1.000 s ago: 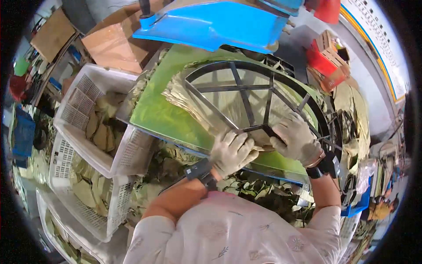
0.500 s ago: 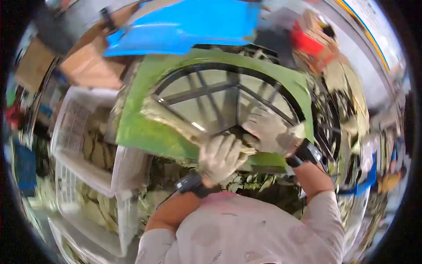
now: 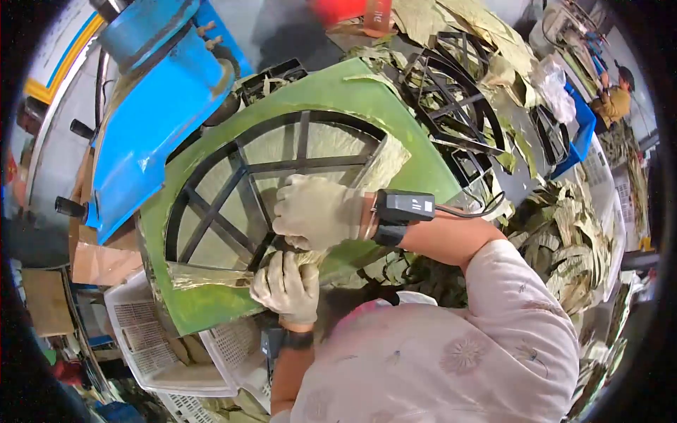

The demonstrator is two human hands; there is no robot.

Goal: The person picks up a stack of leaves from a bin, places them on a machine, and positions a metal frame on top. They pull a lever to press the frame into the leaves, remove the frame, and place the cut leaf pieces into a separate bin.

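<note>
A black fan-shaped metal frame with crossbars (image 3: 271, 167) lies on a green board (image 3: 430, 155). Pale dried leaf sheets (image 3: 331, 141) show beneath it and stick out past its straight edges. Both my hands wear whitish gloves. At the frame's pointed corner, my left hand (image 3: 285, 287) has its fingers bent over a bunched leaf edge. Just above, my right hand (image 3: 314, 211) is closed, its knuckles over the frame's inner bars. Whatever its fingers hold is hidden under the hand.
A blue machine part (image 3: 148, 141) juts over the board's left side. More black frames (image 3: 458, 106) lie at the upper right beside leaf scraps. White crates (image 3: 148, 331) stand at the lower left, and a leaf pile (image 3: 564, 247) lies right. Another person (image 3: 619, 102) is far right.
My view has turned, so the board looks rotated and the blue part now appears at the left. My right hand has curled closed and come nearer the frame's corner. Both hands stay close together.
</note>
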